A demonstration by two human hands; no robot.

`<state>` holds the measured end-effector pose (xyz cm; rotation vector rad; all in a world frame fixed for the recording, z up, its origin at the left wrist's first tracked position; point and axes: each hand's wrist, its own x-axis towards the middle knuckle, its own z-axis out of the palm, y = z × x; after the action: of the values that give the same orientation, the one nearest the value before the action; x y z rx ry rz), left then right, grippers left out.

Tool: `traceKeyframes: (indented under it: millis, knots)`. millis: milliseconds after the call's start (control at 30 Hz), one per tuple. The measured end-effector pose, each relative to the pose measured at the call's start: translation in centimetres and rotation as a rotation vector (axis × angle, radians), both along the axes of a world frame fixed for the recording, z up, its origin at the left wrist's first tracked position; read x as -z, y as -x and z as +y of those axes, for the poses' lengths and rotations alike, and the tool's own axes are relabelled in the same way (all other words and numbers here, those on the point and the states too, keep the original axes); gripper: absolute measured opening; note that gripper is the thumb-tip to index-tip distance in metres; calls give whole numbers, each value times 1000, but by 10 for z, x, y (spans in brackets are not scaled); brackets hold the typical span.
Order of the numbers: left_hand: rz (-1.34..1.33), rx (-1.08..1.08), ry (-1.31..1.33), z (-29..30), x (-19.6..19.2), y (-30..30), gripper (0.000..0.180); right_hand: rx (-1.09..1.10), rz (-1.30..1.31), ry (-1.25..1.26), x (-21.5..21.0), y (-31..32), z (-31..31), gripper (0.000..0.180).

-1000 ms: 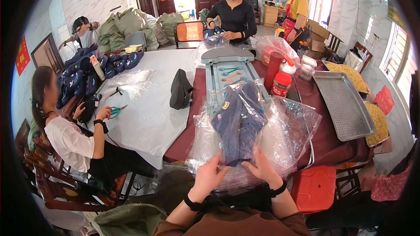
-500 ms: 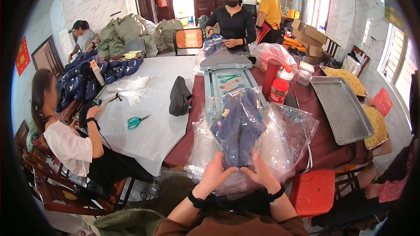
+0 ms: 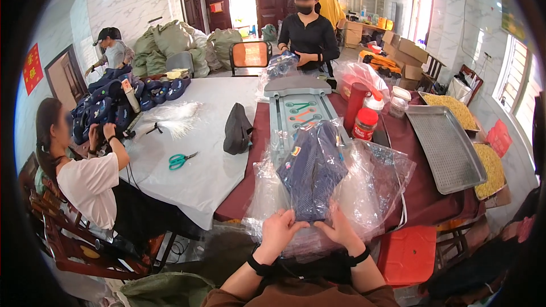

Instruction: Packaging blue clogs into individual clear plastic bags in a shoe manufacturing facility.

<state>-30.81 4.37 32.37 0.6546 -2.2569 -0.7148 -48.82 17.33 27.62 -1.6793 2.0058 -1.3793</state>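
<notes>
Shoes: 2 navy-blue shoes with textured faces and small coloured side decorations (image 3: 311, 165) lay side by side, near ends toward the wearer.
Clear bag: a glossy, transparent plastic bag (image 3: 286, 187) covered them, wrinkled along the sides.
Left hand: the bare left hand (image 3: 280, 229) cupped the near left corner, thumb pointing inward.
Right hand: the bare right hand (image 3: 343, 226) mirrored it at the near right corner.
Grip: the 2 thumbs stood slightly apart; whether the fingers pinched film or merely rested there, I could not tell.
Loose bags: flat, clear plastic bags (image 3: 380, 185) spread beneath, so light contact probably suited best, lest they slid along.
Grey board: a grey plastic board with a rounded head (image 3: 300, 105) stood just beyond.
Thumbs: even pressure on either side likely kept the shoes aligned and the thin film unstrained.
</notes>
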Motion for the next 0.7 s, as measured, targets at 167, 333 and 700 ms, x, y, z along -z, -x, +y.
traceKeyframes:
  millis: [167,333,700]
  knots:
    - [-28,-21,53,4,-1,-2,50,21,20,-2,5,-1,1,86]
    - [53,25,-132,5,-3,-5,46,-1,36,30,0,-2,0,85]
    - [122,82,-450,15,-6,-26,30,-13,-66,-10,5,-2,1,87]
